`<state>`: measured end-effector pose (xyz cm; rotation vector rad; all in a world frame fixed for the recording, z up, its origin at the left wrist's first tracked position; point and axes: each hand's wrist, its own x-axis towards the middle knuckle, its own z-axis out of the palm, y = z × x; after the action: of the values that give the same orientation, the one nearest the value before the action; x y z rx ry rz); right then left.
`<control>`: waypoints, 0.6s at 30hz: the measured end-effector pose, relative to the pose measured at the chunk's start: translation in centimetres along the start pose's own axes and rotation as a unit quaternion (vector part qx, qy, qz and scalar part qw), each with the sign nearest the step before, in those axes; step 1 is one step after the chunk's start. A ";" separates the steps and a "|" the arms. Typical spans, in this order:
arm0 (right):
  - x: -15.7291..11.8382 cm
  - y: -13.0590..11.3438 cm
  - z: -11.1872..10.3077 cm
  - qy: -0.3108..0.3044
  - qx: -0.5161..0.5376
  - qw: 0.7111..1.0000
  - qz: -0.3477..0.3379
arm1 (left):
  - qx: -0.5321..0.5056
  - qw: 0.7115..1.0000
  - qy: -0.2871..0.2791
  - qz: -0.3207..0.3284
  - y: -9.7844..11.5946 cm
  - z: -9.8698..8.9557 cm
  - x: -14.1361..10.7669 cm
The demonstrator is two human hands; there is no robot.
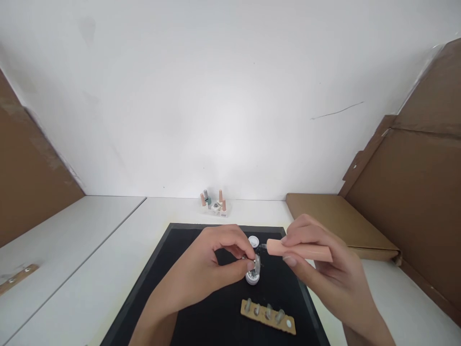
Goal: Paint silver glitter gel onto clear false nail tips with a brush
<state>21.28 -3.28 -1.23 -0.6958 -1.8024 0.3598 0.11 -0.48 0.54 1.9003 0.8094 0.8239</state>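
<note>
Pinched between the thumb and fingers of my left hand (223, 262) is a small clear nail tip (257, 264), upright above a small white jar (252, 277). My right hand (320, 259) grips a pink polish cap (300, 250) level, its thin brush end pointing left toward the nail tip. Whether the brush touches the tip is too small to tell. A round white lid (253, 241) lies behind the jar. Nearer to me, a wooden strip (268, 317) holds several clear nail tips upright, with a white spot at its right end.
A black mat (209, 307) covers the middle of the white table (82, 283). Small bottles in a clear holder (216, 207) stand by the wall. A flat cardboard box (334, 218) lies at the back right. Another wooden strip (18, 278) is at the far left.
</note>
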 end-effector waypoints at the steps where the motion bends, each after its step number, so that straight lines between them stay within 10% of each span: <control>1: -0.1 0.1 0.0 0.005 -0.002 1.000 -0.004 | 0.001 1.000 0.000 -0.001 -0.1 0.0 0.0; 18: 0.8 -0.7 -0.3 -0.039 -0.005 0.999 -0.029 | 0.060 0.998 -0.027 -0.001 0.4 0.3 0.2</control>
<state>21.22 -3.40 -0.15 -0.6428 -1.8948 0.3438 0.50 -0.60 0.79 2.0183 0.8454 0.7339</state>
